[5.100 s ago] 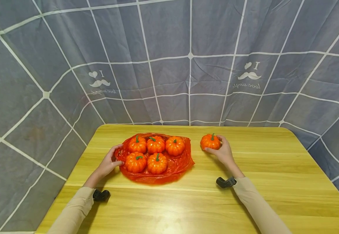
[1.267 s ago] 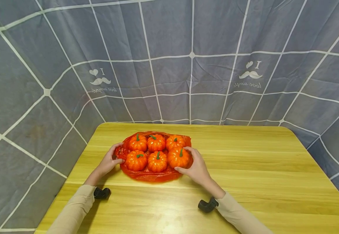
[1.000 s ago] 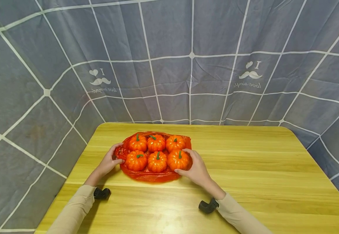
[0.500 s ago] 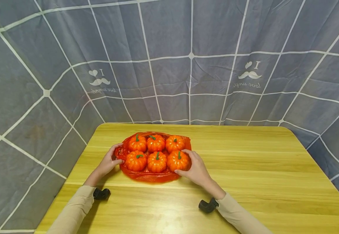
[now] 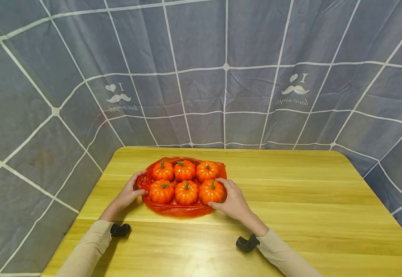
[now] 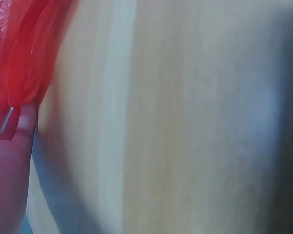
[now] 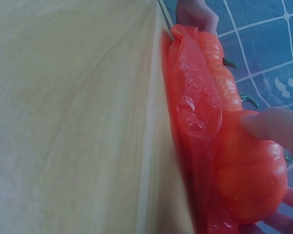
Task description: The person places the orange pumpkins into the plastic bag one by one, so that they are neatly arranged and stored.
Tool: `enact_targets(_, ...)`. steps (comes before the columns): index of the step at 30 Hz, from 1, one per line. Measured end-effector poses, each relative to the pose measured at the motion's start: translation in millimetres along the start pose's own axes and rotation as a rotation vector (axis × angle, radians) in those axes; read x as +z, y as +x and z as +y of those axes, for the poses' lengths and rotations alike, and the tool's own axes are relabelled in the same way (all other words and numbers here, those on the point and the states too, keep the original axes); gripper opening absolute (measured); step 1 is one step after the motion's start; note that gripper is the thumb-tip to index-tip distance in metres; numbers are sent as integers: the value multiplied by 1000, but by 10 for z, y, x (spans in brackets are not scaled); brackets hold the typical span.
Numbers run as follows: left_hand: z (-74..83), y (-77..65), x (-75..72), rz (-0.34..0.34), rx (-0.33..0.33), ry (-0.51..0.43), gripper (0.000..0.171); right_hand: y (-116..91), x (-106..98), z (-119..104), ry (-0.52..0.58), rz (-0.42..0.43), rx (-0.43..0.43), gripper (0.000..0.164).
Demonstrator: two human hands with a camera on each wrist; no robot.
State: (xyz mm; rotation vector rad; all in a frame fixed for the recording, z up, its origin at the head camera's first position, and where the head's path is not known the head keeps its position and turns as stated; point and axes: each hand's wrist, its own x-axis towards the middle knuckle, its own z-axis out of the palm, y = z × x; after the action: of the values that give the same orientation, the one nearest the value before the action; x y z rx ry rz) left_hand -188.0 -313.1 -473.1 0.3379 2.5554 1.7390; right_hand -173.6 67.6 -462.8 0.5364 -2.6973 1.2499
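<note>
A red plastic bag [image 5: 180, 210] lies spread on the wooden table, with several small orange pumpkins with green stems on it in two rows of three. My right hand [image 5: 235, 200] grips the front-right pumpkin [image 5: 210, 191], thumb at its near side and fingers on its far right. In the right wrist view that pumpkin [image 7: 251, 175] sits against the bag's crumpled edge [image 7: 195, 97]. At the bag's left end, my left hand [image 5: 128, 195] holds the gathered plastic. The left wrist view shows the red plastic [image 6: 27, 53] over the fingertips.
The wooden table [image 5: 308, 215] stretches out to the right and in front of the bag. Behind it and to the left hangs a grey curtain [image 5: 201, 92] with white grid lines. Black wrist mounts [image 5: 247, 243] stick out from both sleeves.
My right hand has carried the last pumpkin from the table's right side leftward onto the bag, then lowered it slightly into the front row. The left hand has kept its place.
</note>
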Motion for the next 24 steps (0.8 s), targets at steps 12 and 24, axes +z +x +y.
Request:
enact_targets(12, -13, 19, 32, -9, 7, 0, 72, -6, -38, 44, -59, -25, 3, 76)
enact_targets(24, 75, -60, -121, 2, 60, 233, 60, -14, -585, 426, -142, 101, -164, 81)
